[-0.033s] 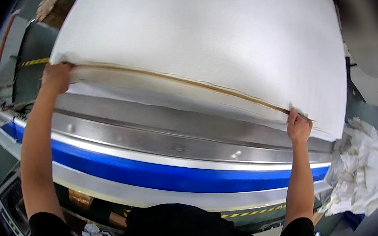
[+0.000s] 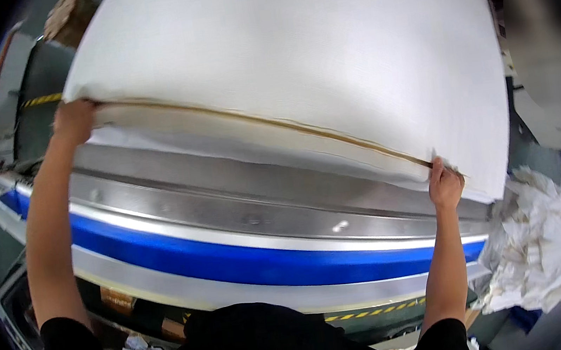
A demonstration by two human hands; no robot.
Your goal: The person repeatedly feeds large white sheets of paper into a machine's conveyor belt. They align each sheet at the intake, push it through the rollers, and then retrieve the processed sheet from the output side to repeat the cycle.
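A broad white cloth point(image 2: 291, 39) covers the machine bed in front of me. Across its near part runs a long, thin brown strip point(image 2: 273, 121), slanting down from left to right. My left hand point(image 2: 75, 122) is closed at the strip's left end, by the cloth's left edge. At its other end, my right hand point(image 2: 445, 185) pinches the strip with the thumb on top. Between the hands, the cloth's front part hangs in a loose fold below the strip. Whether the fingers also grip cloth is partly hidden.
A metal ledge point(image 2: 229, 213) and a blue padded bar point(image 2: 234, 255) run along the machine's front, close to my body. Bunched white cloth point(image 2: 534, 248) hangs at the right end. Cardboard boxes point(image 2: 118, 299) sit below at the left. A brown bundle point(image 2: 67, 19) stands far left.
The view has shifted slightly, and the machine's front now sits a little further left in it. Both hands keep their hold at the strip's ends, with little visible movement against the cloth.
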